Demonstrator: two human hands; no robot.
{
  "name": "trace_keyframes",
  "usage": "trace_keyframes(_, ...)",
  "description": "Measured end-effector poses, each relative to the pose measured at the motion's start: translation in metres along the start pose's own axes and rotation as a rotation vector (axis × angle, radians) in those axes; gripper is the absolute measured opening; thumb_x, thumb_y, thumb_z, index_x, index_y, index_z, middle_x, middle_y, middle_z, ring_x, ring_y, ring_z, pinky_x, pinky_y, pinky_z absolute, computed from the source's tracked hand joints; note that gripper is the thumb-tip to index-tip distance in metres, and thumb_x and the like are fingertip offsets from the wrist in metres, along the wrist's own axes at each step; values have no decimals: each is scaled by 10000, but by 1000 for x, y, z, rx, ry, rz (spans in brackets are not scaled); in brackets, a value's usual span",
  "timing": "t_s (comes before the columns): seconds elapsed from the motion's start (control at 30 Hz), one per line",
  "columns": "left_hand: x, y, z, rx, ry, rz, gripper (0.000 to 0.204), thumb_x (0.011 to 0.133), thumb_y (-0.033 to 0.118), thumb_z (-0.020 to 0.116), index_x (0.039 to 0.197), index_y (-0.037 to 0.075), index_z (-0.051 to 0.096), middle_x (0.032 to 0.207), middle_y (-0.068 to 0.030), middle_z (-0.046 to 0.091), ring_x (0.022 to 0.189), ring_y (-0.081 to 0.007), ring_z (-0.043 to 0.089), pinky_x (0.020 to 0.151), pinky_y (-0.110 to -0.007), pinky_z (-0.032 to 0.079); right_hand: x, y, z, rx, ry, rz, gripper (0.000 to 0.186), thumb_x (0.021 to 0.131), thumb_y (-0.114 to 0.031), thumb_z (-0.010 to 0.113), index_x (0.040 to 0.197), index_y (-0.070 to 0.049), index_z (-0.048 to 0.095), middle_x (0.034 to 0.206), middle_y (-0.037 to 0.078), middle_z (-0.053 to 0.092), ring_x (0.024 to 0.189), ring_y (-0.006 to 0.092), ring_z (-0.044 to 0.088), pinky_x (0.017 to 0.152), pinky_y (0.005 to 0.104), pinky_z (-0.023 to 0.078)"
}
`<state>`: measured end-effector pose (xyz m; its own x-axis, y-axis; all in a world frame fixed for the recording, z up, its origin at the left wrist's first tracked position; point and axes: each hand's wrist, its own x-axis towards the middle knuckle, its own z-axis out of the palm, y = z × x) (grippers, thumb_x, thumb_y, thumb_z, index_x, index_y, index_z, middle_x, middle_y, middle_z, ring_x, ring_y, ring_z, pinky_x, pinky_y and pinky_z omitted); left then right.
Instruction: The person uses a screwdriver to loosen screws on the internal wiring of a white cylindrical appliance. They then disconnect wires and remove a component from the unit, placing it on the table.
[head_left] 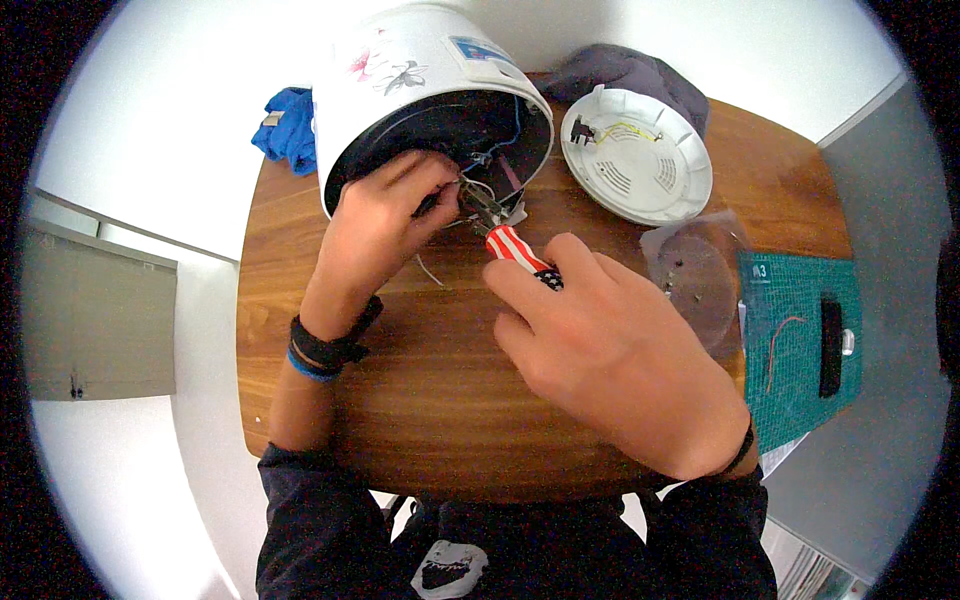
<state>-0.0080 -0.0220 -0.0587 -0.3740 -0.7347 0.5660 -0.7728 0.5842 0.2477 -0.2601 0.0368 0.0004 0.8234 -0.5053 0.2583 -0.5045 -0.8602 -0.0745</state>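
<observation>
Red-and-white striped pliers (512, 247) run up-left from the right hand (610, 360), whose fingers clamp the handles. Their tip meets wires just beyond the left hand (380, 225), fingertips pinched inside the overturned white cooker (420, 90).

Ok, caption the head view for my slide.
Left hand steadies wiring inside an overturned white appliance while the right hand works striped-handled pliers at its open base.
</observation>
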Motion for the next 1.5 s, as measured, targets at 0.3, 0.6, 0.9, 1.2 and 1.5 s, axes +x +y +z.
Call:
trace_keyframes(0.3,-1,0,-7,-62,-45,-42,197,890,51,787,1080,41,737,1025,-128,756,922,-318,755,824,-388,622,3,0,-5,10,-42,-18,79,803,-116,670,828,-41,663,1132,75,600,963,270,596,825,347,571)
trace_keyframes(0.6,-4,-3,-9,-52,-70,-66,158,943,76,741,1097,41,747,1115,-148,763,1010,-356,754,881,-410,617,0,-5,-20,171,-104,-26,139,803,-126,688,914,-45,707,1251,54,633,1039,276,625,806,354,600)
trace_keyframes(0.9,-3,-3,-9,-103,-45,-61,124,931,95,771,1024,30,721,1074,-139,765,965,-352,755,833,-409,620,10,-13,18,210,-106,-266,139,808,-109,682,824,10,753,1103,141,642,944,317,647,748,371,630)
trace_keyframes(1.2,-3,1,-15,-132,-44,-86,124,912,93,786,980,20,713,1062,-137,765,929,-347,758,800,-409,617,17,-3,39,145,-302,-260,144,788,-56,689,920,-9,725,1345,110,576,1103,330,601,829,365,631)
trace_keyframes(1.5,-4,5,-14,-215,-75,-196,146,916,84,768,1048,25,751,1065,-159,770,965,-345,764,851,-401,613,14,3,70,107,-239,-231,139,780,-84,721,896,-28,774,1250,142,647,1094,358,657,766,388,672)
